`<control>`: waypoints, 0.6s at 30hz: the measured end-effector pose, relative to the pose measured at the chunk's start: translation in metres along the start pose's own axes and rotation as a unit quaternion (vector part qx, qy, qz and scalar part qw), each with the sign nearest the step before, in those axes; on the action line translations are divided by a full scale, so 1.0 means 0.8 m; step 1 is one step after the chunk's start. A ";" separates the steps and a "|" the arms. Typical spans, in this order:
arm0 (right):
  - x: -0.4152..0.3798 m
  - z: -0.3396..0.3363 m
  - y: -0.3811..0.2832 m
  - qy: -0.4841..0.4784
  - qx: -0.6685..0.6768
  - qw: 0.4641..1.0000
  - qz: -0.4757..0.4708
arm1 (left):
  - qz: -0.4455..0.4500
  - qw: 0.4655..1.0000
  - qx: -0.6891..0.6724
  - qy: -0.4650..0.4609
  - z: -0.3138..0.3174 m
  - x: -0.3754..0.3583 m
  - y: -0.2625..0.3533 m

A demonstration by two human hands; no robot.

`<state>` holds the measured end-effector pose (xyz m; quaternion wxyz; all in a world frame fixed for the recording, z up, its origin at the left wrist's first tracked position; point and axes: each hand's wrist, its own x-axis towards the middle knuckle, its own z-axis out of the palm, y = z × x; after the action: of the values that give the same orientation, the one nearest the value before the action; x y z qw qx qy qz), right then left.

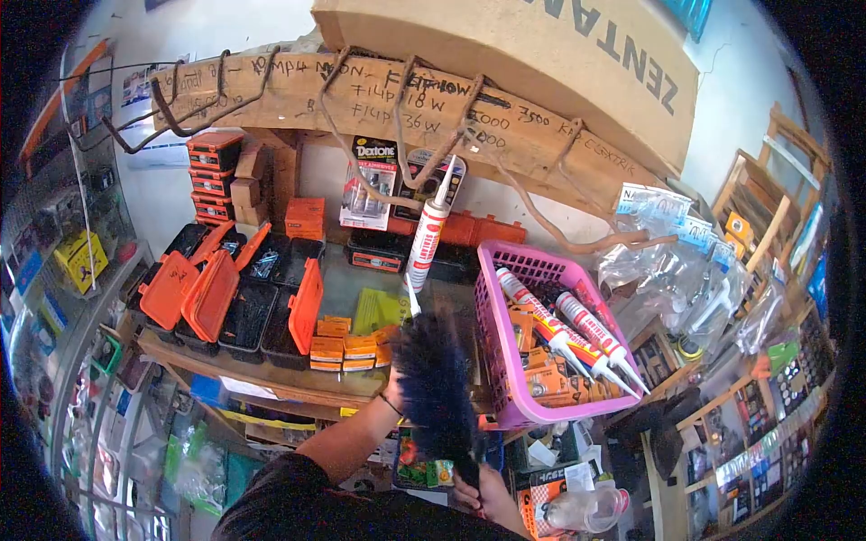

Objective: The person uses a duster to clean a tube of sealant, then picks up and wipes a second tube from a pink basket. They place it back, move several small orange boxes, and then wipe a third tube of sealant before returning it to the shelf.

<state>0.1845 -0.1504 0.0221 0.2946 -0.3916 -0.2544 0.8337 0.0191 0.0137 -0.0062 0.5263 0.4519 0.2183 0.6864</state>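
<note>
My right hand (488,498) is closed around the handle of a dark, bristly duster (437,388). Its bristles rise over the front of the shelf. Behind them is my left hand (394,393), with a dark band at the wrist; its fingers are hidden by the duster. A thin white tip (412,298) shows above the bristles, its lower part covered. Just beyond it a white and red sealant tube (427,243) stands upright with its nozzle up. Small orange boxes (343,347) are stacked left of my left hand.
A pink basket (487,307) with sealant tubes (591,325) and orange packs stands at right. Black cases with orange lids (215,293) line the left. Bent metal hooks (469,117) jut from a wooden beam (298,99) above. Plastic bags (649,270) hang right; a clear cup (586,509) lies below.
</note>
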 end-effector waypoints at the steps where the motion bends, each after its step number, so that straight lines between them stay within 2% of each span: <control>1: -0.003 0.000 -0.002 0.052 0.010 0.998 -0.033 | -0.099 0.961 -0.256 -0.030 0.006 0.000 0.026; 2: -0.005 0.001 -0.003 0.105 0.019 0.992 -0.065 | -0.189 0.847 -0.493 -0.055 0.008 -0.001 0.041; 3: -0.003 0.002 -0.006 0.044 0.064 0.994 -0.081 | -0.208 0.844 -0.491 -0.061 0.005 -0.001 0.038; 4: -0.002 0.001 -0.002 0.046 0.066 0.994 -0.078 | -0.193 0.825 -0.523 -0.090 0.004 -0.002 0.038; 6: 0.000 -0.003 0.007 0.055 -0.010 0.998 0.017 | -0.216 0.832 -0.504 -0.085 0.005 -0.004 0.037; 8: 0.001 -0.006 0.006 0.040 -0.014 0.999 0.019 | -0.210 0.844 -0.489 -0.060 0.012 -0.001 0.046; 10: 0.003 0.000 -0.002 0.037 0.046 0.996 -0.072 | -0.195 0.867 -0.458 -0.014 0.017 -0.004 0.052; 12: 0.010 -0.012 0.008 0.073 0.046 0.994 -0.060 | -0.225 0.869 -0.440 0.015 0.020 -0.004 0.059; 14: 0.012 -0.014 0.015 0.077 -0.098 0.992 0.012 | -0.198 0.827 -0.514 -0.113 -0.043 0.004 -0.053; 15: 0.010 -0.010 0.009 0.053 -0.108 0.993 0.021 | -0.164 0.861 -0.464 -0.128 -0.042 -0.004 -0.050; 16: 0.010 -0.008 0.006 0.053 -0.106 0.993 0.022 | -0.165 0.861 -0.464 -0.127 -0.027 -0.007 -0.023; 18: 0.009 -0.007 0.000 0.169 0.011 0.985 -0.027 | -0.236 0.852 -0.467 -0.009 0.012 -0.004 0.045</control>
<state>0.1855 -0.1441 0.0154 0.3603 -0.5168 -0.2020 0.7499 0.0088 -0.0033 0.0256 0.8235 0.0939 -0.0324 0.5585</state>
